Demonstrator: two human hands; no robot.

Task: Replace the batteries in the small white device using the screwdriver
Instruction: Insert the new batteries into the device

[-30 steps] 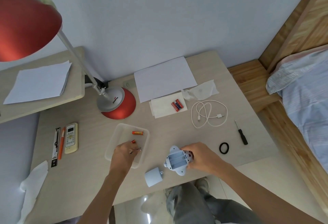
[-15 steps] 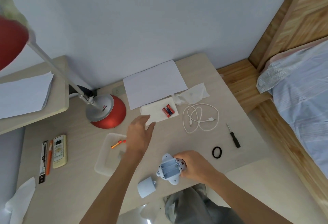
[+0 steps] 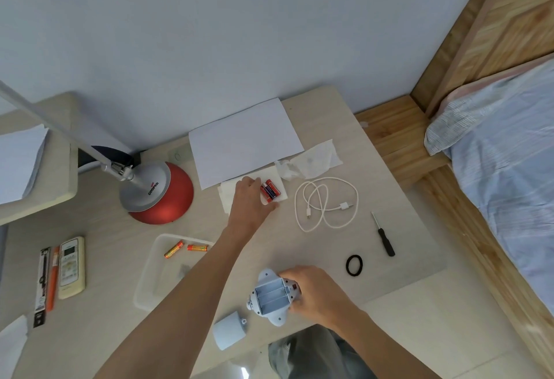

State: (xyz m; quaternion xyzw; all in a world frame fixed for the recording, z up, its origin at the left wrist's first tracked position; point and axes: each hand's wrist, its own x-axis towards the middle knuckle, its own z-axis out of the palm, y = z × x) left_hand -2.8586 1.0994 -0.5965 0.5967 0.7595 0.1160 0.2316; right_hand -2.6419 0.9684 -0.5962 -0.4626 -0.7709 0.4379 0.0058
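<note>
Left hand (image 3: 250, 201), fingers spread apart, reaches the fresh batteries (image 3: 269, 190) at its two o'clock. Right hand (image 3: 314, 291) clamps the white device (image 3: 271, 296), compartment empty, near the table (image 3: 389, 270) edge. Next, likely: pinch one battery.

Home bedroom. Bed (image 3: 506, 150) with striped bedding, wooden frame, just beside surface's (image 3: 329, 114) right edge. Red lamp (image 3: 159, 192) near surface's back edge, against plain wall.
</note>
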